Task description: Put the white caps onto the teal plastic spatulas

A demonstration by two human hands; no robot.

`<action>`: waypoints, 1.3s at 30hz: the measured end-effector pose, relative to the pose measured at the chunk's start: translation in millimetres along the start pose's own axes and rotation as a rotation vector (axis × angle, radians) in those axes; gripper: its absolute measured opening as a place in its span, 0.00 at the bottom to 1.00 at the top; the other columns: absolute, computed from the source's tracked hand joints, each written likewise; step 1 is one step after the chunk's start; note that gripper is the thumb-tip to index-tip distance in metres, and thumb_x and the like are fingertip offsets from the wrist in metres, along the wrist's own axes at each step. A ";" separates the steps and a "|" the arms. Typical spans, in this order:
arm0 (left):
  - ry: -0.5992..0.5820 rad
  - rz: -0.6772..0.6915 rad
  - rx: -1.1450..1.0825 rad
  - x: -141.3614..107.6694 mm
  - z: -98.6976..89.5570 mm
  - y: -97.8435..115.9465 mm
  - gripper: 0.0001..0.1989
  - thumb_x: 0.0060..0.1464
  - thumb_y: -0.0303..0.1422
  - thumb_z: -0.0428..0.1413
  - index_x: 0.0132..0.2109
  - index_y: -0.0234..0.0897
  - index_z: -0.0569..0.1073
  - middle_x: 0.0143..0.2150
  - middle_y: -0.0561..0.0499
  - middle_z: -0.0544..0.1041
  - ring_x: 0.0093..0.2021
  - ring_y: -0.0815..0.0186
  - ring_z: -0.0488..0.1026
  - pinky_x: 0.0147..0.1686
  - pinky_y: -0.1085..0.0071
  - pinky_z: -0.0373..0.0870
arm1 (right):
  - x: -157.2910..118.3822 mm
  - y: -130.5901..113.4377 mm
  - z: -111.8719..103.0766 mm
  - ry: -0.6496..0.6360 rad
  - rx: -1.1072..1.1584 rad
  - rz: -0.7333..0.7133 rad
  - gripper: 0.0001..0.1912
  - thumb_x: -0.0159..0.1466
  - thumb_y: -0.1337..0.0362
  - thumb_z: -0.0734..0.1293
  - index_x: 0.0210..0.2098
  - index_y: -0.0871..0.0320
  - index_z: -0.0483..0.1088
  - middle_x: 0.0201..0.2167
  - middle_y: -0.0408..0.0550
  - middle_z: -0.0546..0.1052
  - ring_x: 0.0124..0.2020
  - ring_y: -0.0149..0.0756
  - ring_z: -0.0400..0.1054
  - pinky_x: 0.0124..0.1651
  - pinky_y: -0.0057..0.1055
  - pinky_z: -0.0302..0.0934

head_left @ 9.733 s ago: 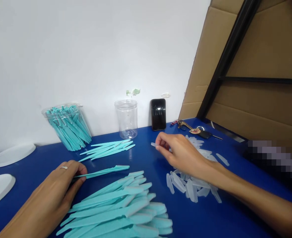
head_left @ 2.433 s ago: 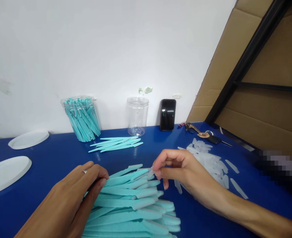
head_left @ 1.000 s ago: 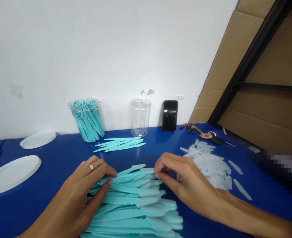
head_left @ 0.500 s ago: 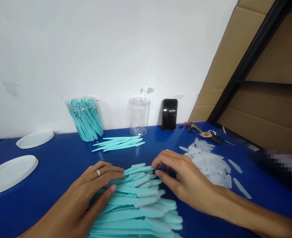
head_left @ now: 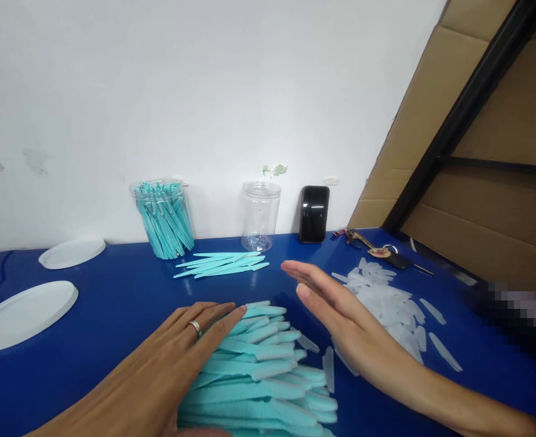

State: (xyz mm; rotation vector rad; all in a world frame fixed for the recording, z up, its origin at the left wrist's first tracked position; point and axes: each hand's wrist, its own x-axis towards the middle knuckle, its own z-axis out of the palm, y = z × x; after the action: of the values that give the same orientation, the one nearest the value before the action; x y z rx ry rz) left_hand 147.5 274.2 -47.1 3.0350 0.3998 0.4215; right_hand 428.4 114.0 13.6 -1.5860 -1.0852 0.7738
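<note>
A heap of turquoise eyebrow razors (head_left: 258,382) with frosted caps over their blade ends lies on the blue table in front of me. My left hand (head_left: 190,340), with a ring on one finger, is stretched out along the heap's left side, its fingertips on the upper razors. To the right of the heap, my right hand (head_left: 331,309) is open and holds nothing; its fingers are straight and the thumb is apart. Beyond it lies a pile of loose translucent caps (head_left: 390,303). Stray caps (head_left: 329,369) lie between the heap and my right hand.
A clear jar (head_left: 162,218) full of turquoise razors stands by the wall, with a few loose razors (head_left: 222,264) before it. A clear jar (head_left: 261,215), a phone (head_left: 314,213) and keys (head_left: 386,252) follow rightward. Two white lids (head_left: 26,315) lie left. Cardboard (head_left: 413,121) borders the right.
My right hand has drawn back right from the heap's edge, its fingers straightening. Stray caps beside the heap have come into sight. My left hand has shifted slightly right over the razors.
</note>
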 end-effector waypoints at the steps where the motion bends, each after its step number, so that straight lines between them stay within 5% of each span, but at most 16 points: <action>1: -0.005 0.016 0.004 -0.3 -0.9 1.7 0.60 0.59 0.70 0.61 0.85 0.58 0.44 0.83 0.47 0.62 0.76 0.41 0.71 0.70 0.43 0.76 | 0.3 0.3 -0.6 0.031 0.001 -0.024 0.34 0.74 0.35 0.69 0.70 0.46 0.74 0.74 0.55 0.73 0.80 0.54 0.59 0.80 0.58 0.55; 8: 0.088 0.166 0.082 13.5 -1.3 14.3 0.62 0.58 0.65 0.65 0.86 0.49 0.44 0.81 0.42 0.67 0.72 0.41 0.76 0.68 0.46 0.78 | -4.8 9.7 13.1 0.137 0.208 -0.067 0.22 0.78 0.42 0.68 0.62 0.46 0.75 0.68 0.51 0.77 0.72 0.46 0.70 0.76 0.47 0.62; 11: 0.130 0.181 0.082 16.6 5.8 10.5 0.64 0.57 0.67 0.65 0.86 0.47 0.45 0.81 0.41 0.67 0.71 0.40 0.77 0.67 0.48 0.78 | -1.1 3.8 6.1 0.107 0.139 -0.102 0.13 0.78 0.49 0.67 0.46 0.51 0.76 0.44 0.47 0.83 0.44 0.38 0.79 0.49 0.35 0.75; 13: 0.160 0.206 0.071 15.7 11.7 5.1 0.65 0.55 0.70 0.63 0.86 0.47 0.46 0.81 0.41 0.66 0.71 0.39 0.76 0.66 0.49 0.77 | 5.7 -4.5 -10.4 -0.031 -0.125 -0.136 0.11 0.75 0.57 0.70 0.36 0.53 0.74 0.26 0.40 0.75 0.26 0.33 0.69 0.30 0.29 0.64; 15: 0.153 0.235 0.079 13.9 16.6 -1.0 0.68 0.52 0.74 0.61 0.86 0.46 0.46 0.82 0.40 0.65 0.71 0.39 0.76 0.65 0.50 0.77 | 12.9 -12.6 -31.0 -0.168 -0.410 -0.172 0.12 0.71 0.63 0.73 0.30 0.54 0.76 0.20 0.38 0.70 0.22 0.30 0.60 0.25 0.28 0.53; 19: 0.048 0.204 0.136 11.1 19.3 -8.8 0.68 0.51 0.77 0.57 0.86 0.49 0.44 0.83 0.44 0.62 0.74 0.40 0.72 0.67 0.50 0.74 | 17.4 -21.4 -57.3 -0.498 -0.631 -0.163 0.03 0.67 0.68 0.78 0.39 0.53 0.86 0.24 0.38 0.75 0.24 0.30 0.66 0.26 0.27 0.55; 21: 0.038 0.202 0.140 10.9 18.2 -9.3 0.67 0.53 0.77 0.57 0.86 0.50 0.44 0.83 0.45 0.62 0.74 0.41 0.72 0.68 0.50 0.72 | 14.6 -22.7 -57.7 -0.556 -0.703 -0.171 0.12 0.63 0.69 0.81 0.47 0.51 0.87 0.27 0.38 0.78 0.25 0.31 0.70 0.27 0.26 0.56; 26: 0.067 0.214 0.126 12.4 19.1 -7.6 0.67 0.52 0.77 0.58 0.86 0.49 0.45 0.83 0.44 0.64 0.73 0.40 0.74 0.66 0.50 0.74 | 8.3 -25.1 -46.2 -0.596 -0.796 -0.202 0.17 0.62 0.68 0.83 0.50 0.52 0.86 0.28 0.39 0.80 0.28 0.35 0.73 0.28 0.28 0.56; 32: 0.069 0.219 0.233 11.8 24.4 -9.2 0.65 0.56 0.79 0.49 0.86 0.47 0.43 0.82 0.45 0.64 0.74 0.43 0.73 0.67 0.53 0.71 | 12.8 -32.2 -54.8 -0.663 -0.864 -0.026 0.19 0.63 0.62 0.80 0.53 0.55 0.84 0.34 0.44 0.83 0.36 0.40 0.76 0.33 0.29 0.58; 39: 0.170 0.185 0.326 15.2 26.9 8.8 0.66 0.56 0.81 0.40 0.86 0.45 0.38 0.80 0.47 0.68 0.73 0.46 0.74 0.69 0.55 0.64 | 15.2 -32.1 -69.0 -0.486 -0.936 -0.031 0.05 0.67 0.70 0.72 0.41 0.55 0.80 0.29 0.43 0.81 0.32 0.37 0.73 0.32 0.30 0.55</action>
State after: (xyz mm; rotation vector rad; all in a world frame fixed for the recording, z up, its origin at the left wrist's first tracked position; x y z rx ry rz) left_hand 171.2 269.2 -68.2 3.3810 0.2117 0.6930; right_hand 486.6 104.0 63.9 -2.1838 -2.0163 0.6758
